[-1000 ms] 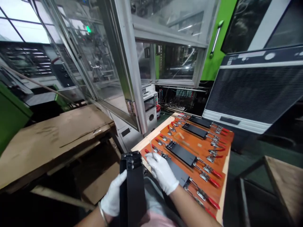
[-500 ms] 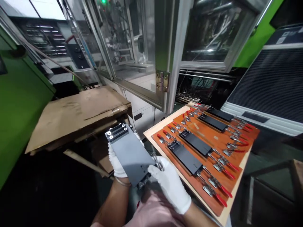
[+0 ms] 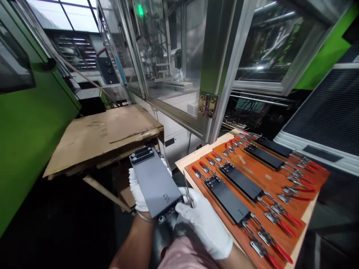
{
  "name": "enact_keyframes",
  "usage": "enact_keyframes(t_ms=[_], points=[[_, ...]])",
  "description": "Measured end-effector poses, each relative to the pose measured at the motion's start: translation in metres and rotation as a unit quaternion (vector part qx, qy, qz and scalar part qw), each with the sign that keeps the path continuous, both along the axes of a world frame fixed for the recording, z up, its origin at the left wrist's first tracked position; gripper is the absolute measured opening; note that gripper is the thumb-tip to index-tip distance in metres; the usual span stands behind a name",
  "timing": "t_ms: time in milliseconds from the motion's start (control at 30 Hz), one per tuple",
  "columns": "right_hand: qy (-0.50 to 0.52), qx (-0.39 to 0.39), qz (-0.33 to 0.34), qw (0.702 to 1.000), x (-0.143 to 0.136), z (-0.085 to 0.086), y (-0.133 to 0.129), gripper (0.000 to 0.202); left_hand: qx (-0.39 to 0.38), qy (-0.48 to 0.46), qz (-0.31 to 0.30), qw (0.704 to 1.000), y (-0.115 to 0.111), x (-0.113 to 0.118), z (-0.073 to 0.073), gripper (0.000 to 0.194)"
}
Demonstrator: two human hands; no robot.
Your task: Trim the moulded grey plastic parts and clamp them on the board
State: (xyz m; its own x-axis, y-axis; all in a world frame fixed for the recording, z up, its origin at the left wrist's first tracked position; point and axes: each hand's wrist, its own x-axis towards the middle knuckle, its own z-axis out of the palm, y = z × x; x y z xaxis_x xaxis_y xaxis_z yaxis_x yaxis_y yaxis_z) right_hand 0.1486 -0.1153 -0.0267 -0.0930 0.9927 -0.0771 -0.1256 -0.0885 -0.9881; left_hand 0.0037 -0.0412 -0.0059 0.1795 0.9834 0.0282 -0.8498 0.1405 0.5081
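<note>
A flat grey rectangular panel [image 3: 155,183] lies tilted in my gloved left hand [image 3: 137,192], which grips it from underneath along its left side. At the panel's far end is a black strip [image 3: 142,154] with bright round fasteners or bushings. Dark fittings line its near end. My gloved right hand [image 3: 203,220] is closed at the panel's near right corner, thumb by the edge. Between its fingers stands a thin metal tool [image 3: 187,186], its exact kind unclear. The fingers beneath the panel are mostly hidden.
On the right, an orange fixture board [image 3: 269,186] carries several dark panels [image 3: 228,200] and red-handled toggle clamps [image 3: 280,254]. Cardboard [image 3: 106,125] covers a stand at the left. A framed machine door [image 3: 207,74] rises ahead, its lower corner jutting towards me.
The view has shifted, so the surroundings sit lower and further right. The panel has tilted slightly in my left hand, and the metal tool in my right hand now points more upright.
</note>
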Motion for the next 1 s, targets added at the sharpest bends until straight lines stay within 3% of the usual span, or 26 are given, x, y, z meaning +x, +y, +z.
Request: enact_keyframes(t_ms=[100,200,300,433,533,633,767,933,1000], points=[[-0.038,0.014,0.013,0.999,-0.001,-0.005,-0.001,0.039,-0.012,-0.061,-0.046,0.997,0.003,-0.008,-0.012,0.087],[-0.109,0.038,0.004,0.993,0.008,-0.004,-0.007,0.033,0.065,-0.095,-0.120,0.986,0.012,-0.022,-0.029,0.088],[-0.198,0.124,0.041,0.971,0.025,0.002,-0.006,0.028,0.113,-0.119,-0.179,0.970,0.020,-0.033,-0.041,0.091],[-0.249,0.285,0.118,0.918,0.043,0.008,0.007,0.028,0.056,-0.148,-0.130,0.979,0.020,-0.032,-0.044,0.092],[-0.300,0.370,0.120,0.871,0.048,0.007,0.017,0.030,-0.001,-0.156,-0.079,0.985,0.017,-0.027,-0.040,0.084],[-0.340,0.432,0.117,0.827,0.047,0.003,0.025,0.037,-0.062,-0.147,-0.112,0.981,0.017,-0.024,-0.034,0.092],[-0.348,0.435,0.126,0.821,0.040,0.002,0.034,0.039,-0.129,-0.152,-0.147,0.969,0.019,-0.021,-0.030,0.096],[-0.417,0.445,0.130,0.782,0.032,0.006,0.034,0.029,-0.122,-0.159,-0.126,0.971,0.020,-0.018,-0.035,0.088],[-0.407,0.431,0.140,0.793,0.033,0.006,0.033,0.028,-0.125,-0.160,-0.126,0.971,0.020,-0.016,-0.038,0.087]])
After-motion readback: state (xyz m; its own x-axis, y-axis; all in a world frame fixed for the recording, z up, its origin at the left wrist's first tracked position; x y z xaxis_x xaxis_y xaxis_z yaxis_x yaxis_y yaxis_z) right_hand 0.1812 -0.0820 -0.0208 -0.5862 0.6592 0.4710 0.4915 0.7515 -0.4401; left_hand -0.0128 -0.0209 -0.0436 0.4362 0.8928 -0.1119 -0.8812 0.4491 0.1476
